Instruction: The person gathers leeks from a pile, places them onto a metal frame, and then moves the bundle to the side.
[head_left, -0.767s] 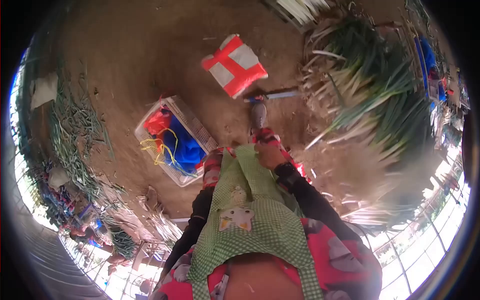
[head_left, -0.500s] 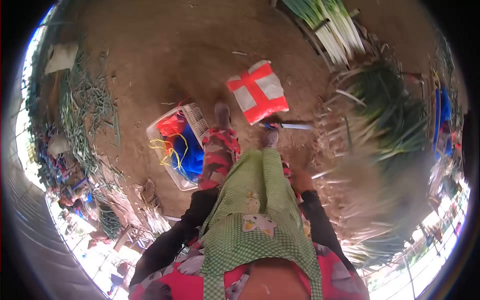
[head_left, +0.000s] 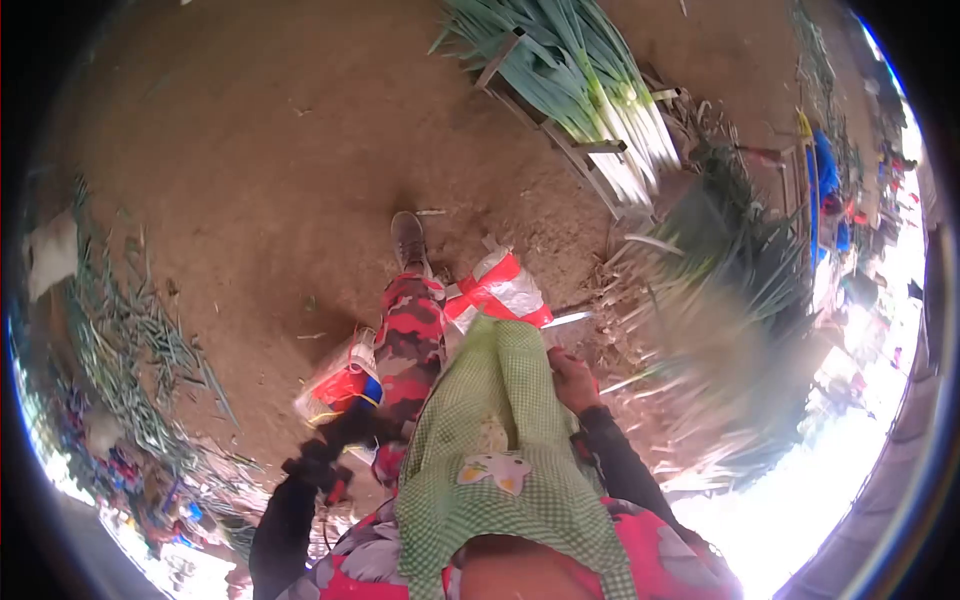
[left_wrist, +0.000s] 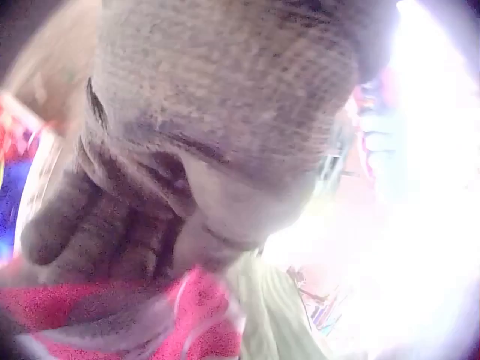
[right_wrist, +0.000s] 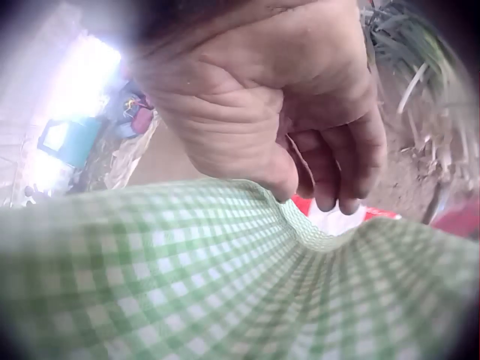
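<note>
In the left wrist view, my left hand (left_wrist: 112,225) hangs with loosely bent fingers beside pink and grey patterned cloth (left_wrist: 127,315); nothing shows in its grasp. My right hand (right_wrist: 300,112) has its fingers loosely bent at the edge of the green checked apron (right_wrist: 165,270). Its thumb appears to touch the cloth, with no firm grip visible. The head view has the right hand (head_left: 574,382) beside the apron (head_left: 470,400), while the left hand is dark and hard to make out near the left thigh.
A red-and-white package (head_left: 495,290) lies ahead, partly behind the apron, near a blade (head_left: 568,319). Leeks (head_left: 620,120) fill a rack at top; more lie right (head_left: 740,240). The basket (head_left: 325,390) at left holds red and blue things. Leaves (head_left: 130,320) litter the left floor.
The view has shifted forward, with the package and basket now lower and nearer the body. A foot has moved forward. The right hand has come back closer to the apron's side.
</note>
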